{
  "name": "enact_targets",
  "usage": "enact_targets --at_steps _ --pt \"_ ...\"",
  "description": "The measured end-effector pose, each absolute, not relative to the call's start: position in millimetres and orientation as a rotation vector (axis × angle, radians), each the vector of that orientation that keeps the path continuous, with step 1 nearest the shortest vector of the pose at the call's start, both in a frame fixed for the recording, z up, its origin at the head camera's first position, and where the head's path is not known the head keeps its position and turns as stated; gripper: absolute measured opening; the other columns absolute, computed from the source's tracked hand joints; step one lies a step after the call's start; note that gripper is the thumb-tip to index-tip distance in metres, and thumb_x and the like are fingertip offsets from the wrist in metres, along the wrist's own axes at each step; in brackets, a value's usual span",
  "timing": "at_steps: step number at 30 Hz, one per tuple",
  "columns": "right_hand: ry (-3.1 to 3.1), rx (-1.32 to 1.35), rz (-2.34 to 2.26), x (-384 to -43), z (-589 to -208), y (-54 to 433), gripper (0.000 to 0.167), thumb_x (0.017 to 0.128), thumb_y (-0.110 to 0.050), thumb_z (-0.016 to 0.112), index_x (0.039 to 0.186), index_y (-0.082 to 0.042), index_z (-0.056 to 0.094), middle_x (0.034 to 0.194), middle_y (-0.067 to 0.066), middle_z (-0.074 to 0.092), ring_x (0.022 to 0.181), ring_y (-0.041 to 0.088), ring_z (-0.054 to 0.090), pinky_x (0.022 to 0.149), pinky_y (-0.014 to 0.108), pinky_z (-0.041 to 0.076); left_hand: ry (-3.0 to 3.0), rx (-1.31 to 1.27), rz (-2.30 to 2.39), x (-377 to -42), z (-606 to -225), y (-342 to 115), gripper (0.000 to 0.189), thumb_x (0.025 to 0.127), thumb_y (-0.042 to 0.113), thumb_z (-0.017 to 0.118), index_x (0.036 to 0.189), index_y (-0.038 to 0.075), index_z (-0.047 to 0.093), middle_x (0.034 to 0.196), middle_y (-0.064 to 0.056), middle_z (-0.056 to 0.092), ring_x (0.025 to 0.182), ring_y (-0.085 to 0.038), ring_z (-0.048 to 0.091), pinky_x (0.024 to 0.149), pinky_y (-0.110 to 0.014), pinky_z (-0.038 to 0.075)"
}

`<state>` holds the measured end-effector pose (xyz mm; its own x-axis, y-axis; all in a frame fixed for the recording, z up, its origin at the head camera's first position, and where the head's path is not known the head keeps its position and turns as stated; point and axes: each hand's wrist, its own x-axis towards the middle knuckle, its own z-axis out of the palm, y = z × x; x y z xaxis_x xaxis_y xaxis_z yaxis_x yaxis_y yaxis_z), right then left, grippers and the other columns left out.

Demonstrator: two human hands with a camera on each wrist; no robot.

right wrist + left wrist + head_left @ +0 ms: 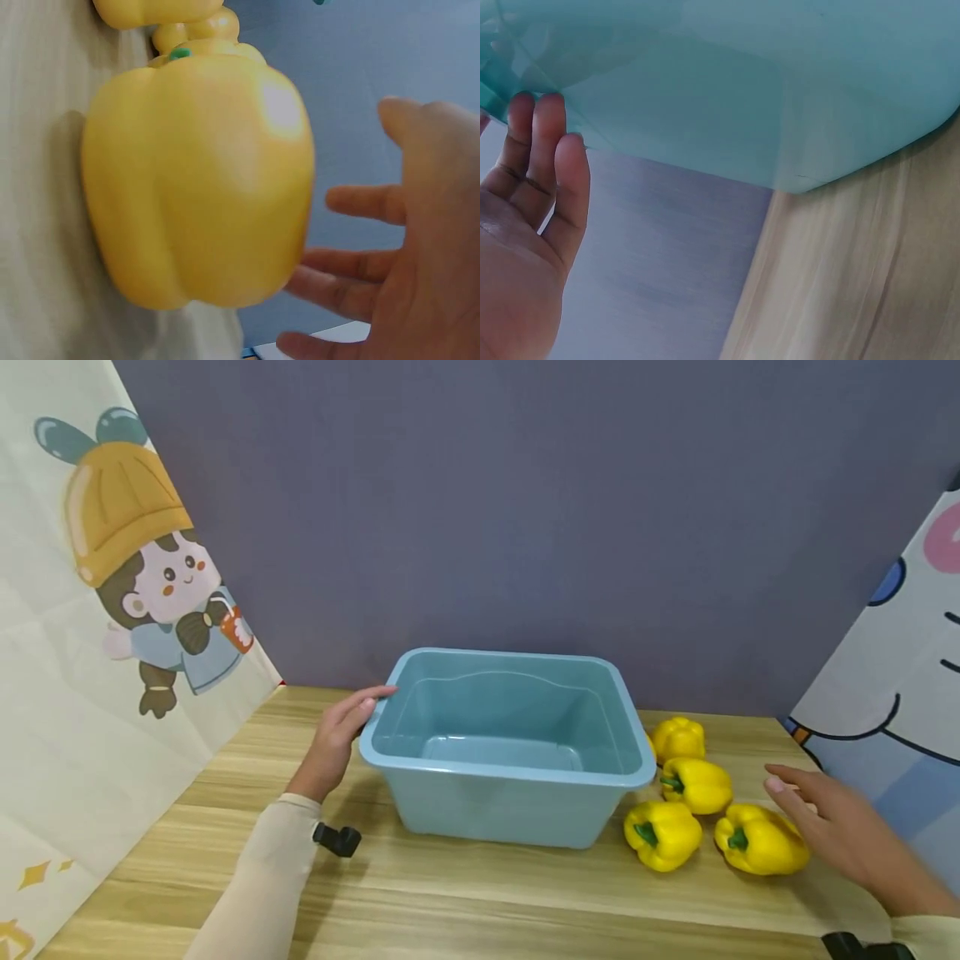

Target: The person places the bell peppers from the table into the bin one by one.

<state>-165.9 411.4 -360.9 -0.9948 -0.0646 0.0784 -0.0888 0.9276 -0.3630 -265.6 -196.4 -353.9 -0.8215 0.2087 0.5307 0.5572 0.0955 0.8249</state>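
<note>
Left hand (332, 747) grips tub (502, 808) by rim (372, 733); right hand (836, 827) unclenched near rightmost pepper (767, 843) (tabletop (517, 893) spreads in front).

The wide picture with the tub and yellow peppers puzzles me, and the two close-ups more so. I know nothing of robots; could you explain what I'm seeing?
There's no robot here: the hands are a person's own. The wide picture comes from a camera worn on the head, looking forward and down. Each close-up comes from a camera on one wrist, watching that hand.

On the wooden table stands a blue tub. Beside its right end lie at least four yellow peppers; the tub may hide part of the group.

The left hand holds the tub's left rim. The right hand is beside the rightmost pepper, its fingers spread. It grips nothing; whether it touches that pepper, I can't tell.
</note>
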Motion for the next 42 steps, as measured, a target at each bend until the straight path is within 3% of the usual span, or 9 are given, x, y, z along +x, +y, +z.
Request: enact_targets --at_steps 7,13,24,31,36,42 --pt "-3.013 0.021 0.74 -163 -372 417 0.07 0.109 -0.046 0.024 0.148 0.012 0.033 0.137 0.042 0.041 0.114 0.057 0.051 0.08 0.064 0.045 -2.109 -0.824 -1.778 -265 -354 -194 0.039 0.106 0.022 0.044 0.13 -0.003 0.062 0.131 -0.022 0.059 0.107 -0.019 0.063 0.088 -0.028 0.051" --pt "-3.011 0.074 0.906 -163 -376 419 0.066 0.11 -0.039 0.02 0.149 0.014 0.028 0.138 0.045 0.038 0.114 0.058 0.052 0.079 0.063 0.047 -2.155 -0.821 -1.678 -264 -354 -197 0.033 0.105 0.018 0.046 0.127 0.001 0.064 0.13 -0.015 0.061 0.117 -0.018 0.056 0.094 -0.026 0.045" --pt "-3.066 0.035 1.002 -144 -387 414 0.07 0.11 -0.043 0.021 0.15 0.015 0.022 0.142 0.046 0.032 0.121 0.063 0.042 0.082 0.061 0.047 -2.24 -0.841 -1.632 -257 -353 -210 0.03 0.104 0.02 0.051 0.127 0.006 0.065 0.13 -0.008 0.061 0.127 -0.018 0.049 0.104 -0.032 0.036" --pt "-3.105 0.04 1.045 -145 -390 416 0.071 0.109 -0.045 0.023 0.15 0.014 0.023 0.145 0.044 0.031 0.125 0.061 0.04 0.085 0.06 0.047 -2.21 -0.881 -1.677 -258 -353 -214 0.031 0.104 0.017 0.049 0.125 0.001 0.064 0.125 -0.009 0.057 0.12 -0.024 0.048 0.1 -0.035 0.036" --pt "-3.125 0.009 1.052 -145 -393 418 0.073 0.109 -0.047 0.023 0.15 0.014 0.023 0.146 0.043 0.03 0.127 0.061 0.039 0.088 0.062 0.045 -2.222 -0.877 -1.685 -257 -354 -215 0.031 0.104 0.018 0.048 0.125 0.001 0.062 0.13 -0.007 0.055 0.126 -0.023 0.046 0.102 -0.036 0.035" --pt "-3.145 0.015 1.063 -144 -395 420 0.074 0.109 -0.048 0.025 0.151 0.012 0.023 0.147 0.043 0.029 0.129 0.063 0.033 0.09 0.066 0.039 -2.259 -0.884 -1.707 -256 -353 -216 0.033 0.105 0.02 0.045 0.127 0.002 0.059 0.147 -0.007 0.046 0.14 -0.023 0.036 0.109 -0.05 0.028"
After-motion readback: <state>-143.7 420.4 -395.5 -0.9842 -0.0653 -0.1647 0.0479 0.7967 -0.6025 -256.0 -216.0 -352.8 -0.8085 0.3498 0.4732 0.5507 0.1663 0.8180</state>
